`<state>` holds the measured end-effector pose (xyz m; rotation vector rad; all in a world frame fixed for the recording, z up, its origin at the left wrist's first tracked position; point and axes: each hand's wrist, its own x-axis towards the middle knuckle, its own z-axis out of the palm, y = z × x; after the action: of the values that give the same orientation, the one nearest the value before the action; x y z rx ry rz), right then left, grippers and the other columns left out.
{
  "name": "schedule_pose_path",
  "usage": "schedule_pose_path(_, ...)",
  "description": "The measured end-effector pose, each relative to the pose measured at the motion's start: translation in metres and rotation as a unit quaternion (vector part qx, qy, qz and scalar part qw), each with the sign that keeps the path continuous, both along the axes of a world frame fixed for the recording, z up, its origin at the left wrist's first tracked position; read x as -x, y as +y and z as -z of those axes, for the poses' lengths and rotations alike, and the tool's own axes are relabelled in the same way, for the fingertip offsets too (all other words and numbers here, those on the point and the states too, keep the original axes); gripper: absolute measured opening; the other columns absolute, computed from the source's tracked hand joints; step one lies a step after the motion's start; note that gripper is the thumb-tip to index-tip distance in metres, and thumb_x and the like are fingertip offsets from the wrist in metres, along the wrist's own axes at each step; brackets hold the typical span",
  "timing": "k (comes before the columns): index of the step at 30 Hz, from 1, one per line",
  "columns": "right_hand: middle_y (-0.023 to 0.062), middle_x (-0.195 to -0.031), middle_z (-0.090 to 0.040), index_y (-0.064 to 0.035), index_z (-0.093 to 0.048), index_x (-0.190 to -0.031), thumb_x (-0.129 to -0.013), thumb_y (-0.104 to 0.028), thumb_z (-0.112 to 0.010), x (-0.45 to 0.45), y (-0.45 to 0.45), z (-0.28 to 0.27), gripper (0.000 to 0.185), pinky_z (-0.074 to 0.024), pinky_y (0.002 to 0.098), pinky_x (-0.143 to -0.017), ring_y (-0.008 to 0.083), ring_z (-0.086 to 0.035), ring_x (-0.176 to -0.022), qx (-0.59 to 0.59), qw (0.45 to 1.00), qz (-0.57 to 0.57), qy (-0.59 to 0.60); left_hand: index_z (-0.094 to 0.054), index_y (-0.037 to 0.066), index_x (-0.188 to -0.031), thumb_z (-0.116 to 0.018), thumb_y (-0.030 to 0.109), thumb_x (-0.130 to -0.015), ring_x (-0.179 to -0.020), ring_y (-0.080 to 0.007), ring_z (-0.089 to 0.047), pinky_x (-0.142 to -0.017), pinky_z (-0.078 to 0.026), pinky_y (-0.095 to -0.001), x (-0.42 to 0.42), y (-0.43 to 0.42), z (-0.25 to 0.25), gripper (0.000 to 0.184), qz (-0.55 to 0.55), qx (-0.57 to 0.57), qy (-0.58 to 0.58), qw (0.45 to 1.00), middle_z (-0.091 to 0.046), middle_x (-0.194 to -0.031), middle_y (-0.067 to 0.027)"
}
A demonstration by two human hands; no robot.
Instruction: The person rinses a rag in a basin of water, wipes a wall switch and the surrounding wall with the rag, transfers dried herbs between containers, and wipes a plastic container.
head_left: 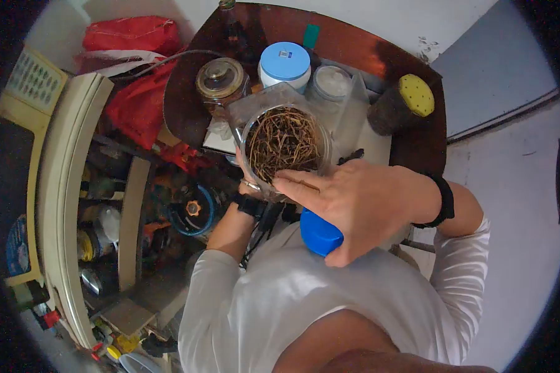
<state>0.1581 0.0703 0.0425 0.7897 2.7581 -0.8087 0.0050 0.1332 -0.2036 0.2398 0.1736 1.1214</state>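
Observation:
A clear jar (327, 149) is held in front of me, its open mouth facing up. Thin brown dried stems or roots (284, 144) fill it. My left hand (247, 181) supports the jar from its near left side; most of that hand is hidden behind the jar. In my right hand (370, 196) is a blue lid (320, 232), gripped between the thumb and curled fingers. Two fingers of this hand stretch to the near rim of the jar, over the edge of the stems.
On the brown table (410, 146) behind the jar stand a glass jar with a lid (221, 81), a white tub with a blue lid (285, 65), a clear container (331, 84) and a dark container with a yellow lid (410, 96). Cluttered shelves (130, 217) are at left.

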Motion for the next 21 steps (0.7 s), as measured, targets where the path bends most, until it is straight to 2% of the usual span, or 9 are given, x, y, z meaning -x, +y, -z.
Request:
schedule_pose_path(2, 0.0267, -0.127, -0.040, 0.0108, -0.027, -0.127, -0.060, -0.035, -0.066, 0.004, 0.001, -0.008, 0.090, -0.0495, 0.0379, -0.072, 0.0350, -0.060, -0.087, 0.028, 0.999, 0.016, -0.030, -0.045, 0.006, -0.125, -0.041, 0.060, -0.078, -0.110, -0.0300, -0.049, -0.094, -0.040, -0.0420, -0.001, 0.001, 0.000, 0.072, 0.003, 0.000, -0.003, 1.000, -0.051, -0.122, -0.0137)
schedule_pose_path(8, 0.0255, -0.120, -0.045, 0.0123, -0.028, -0.126, -0.059, -0.035, -0.067, 0.005, 0.000, -0.004, 0.091, -0.0493, 0.0378, -0.073, 0.0360, -0.058, -0.091, 0.010, 0.998, 0.038, -0.044, -0.045, 0.006, -0.125, -0.042, 0.061, -0.077, -0.110, -0.0300, -0.049, -0.094, -0.040, -0.0421, -0.004, 0.003, 0.002, 0.073, 0.013, 0.004, -0.015, 1.000, -0.051, -0.122, -0.0137)
schedule_pose_path(15, 0.0251, -0.127, -0.041, 0.0091, -0.032, -0.127, -0.057, -0.037, -0.069, -0.013, 0.003, -0.006, 0.092, -0.0492, 0.0359, -0.073, 0.0362, -0.058, -0.090, -0.053, 0.998, 0.024, 0.026, -0.045, 0.006, -0.125, -0.043, 0.063, -0.076, -0.110, -0.0300, -0.049, -0.093, -0.041, -0.0423, -0.002, 0.004, 0.016, 0.076, 0.010, 0.016, -0.033, 0.999, -0.051, -0.122, -0.0138)
schedule_pose_path(17, 0.0222, -0.130, -0.040, 0.0074, -0.034, -0.126, -0.054, -0.037, -0.070, -0.015, 0.006, -0.027, 0.092, -0.0495, 0.0366, -0.071, 0.0356, -0.059, -0.085, -0.084, 0.996, 0.031, -0.002, -0.044, 0.006, -0.126, -0.043, 0.064, -0.075, -0.110, -0.0299, -0.049, -0.092, -0.042, -0.0423, -0.001, 0.005, 0.014, 0.076, 0.017, 0.020, -0.041, 0.999, -0.052, -0.121, -0.0138)
schedule_pose_path(19, 0.0210, -0.130, -0.041, 0.0064, -0.036, -0.126, -0.053, -0.037, -0.071, -0.014, 0.015, -0.034, 0.091, -0.0497, 0.0367, -0.070, 0.0354, -0.059, -0.083, -0.087, 0.995, 0.021, -0.046, -0.047, 0.008, -0.122, -0.048, 0.060, -0.074, -0.105, -0.0288, -0.052, -0.088, -0.045, -0.0416, -0.004, 0.004, 0.003, 0.071, -0.036, 0.018, 0.018, 0.999, -0.053, -0.118, -0.0127)
schedule_pose_path(21, 0.0198, -0.130, -0.041, 0.0055, -0.037, -0.125, -0.052, -0.037, -0.071, -0.008, 0.022, -0.035, 0.091, -0.0498, 0.0368, -0.069, 0.0352, -0.060, -0.081, -0.090, 0.992, 0.020, -0.088, -0.050, 0.008, -0.118, -0.051, 0.057, -0.074, -0.103, -0.0280, -0.053, -0.088, -0.045, -0.0413, 0.004, 0.008, 0.030, 0.067, -0.049, 0.025, 0.046, 0.997, -0.055, -0.116, -0.0117)
